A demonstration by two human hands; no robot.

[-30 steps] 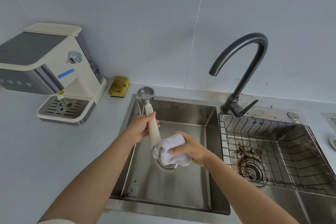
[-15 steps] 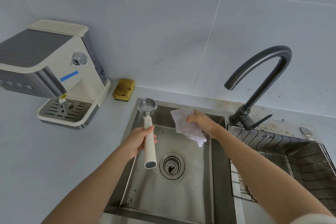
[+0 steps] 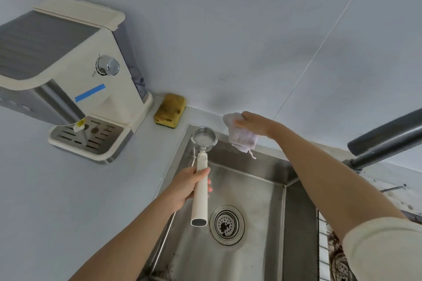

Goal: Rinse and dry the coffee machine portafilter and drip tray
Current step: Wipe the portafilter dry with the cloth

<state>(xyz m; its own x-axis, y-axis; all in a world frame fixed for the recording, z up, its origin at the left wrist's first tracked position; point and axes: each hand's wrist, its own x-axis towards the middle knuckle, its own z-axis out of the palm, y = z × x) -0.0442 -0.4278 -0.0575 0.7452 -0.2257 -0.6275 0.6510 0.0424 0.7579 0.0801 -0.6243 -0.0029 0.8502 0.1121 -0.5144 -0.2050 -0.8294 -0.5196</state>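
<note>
You're gripping the portafilter (image 3: 201,180) in your left hand (image 3: 187,189) while your right hand (image 3: 253,124), clutching the cloth (image 3: 242,138), is lifting away toward the counter, so its drying looks finished.

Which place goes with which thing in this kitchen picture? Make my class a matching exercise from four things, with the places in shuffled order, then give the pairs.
Things:
1. portafilter
2. cloth
3. sponge
4. drip tray

Places:
A. on the counter against the wall, beside the coffee machine
B. in the left hand, over the sink
C. seated at the base of the coffee machine
D. in the right hand, near the sink's back edge

Pairs: 1-B, 2-D, 3-A, 4-C
</note>
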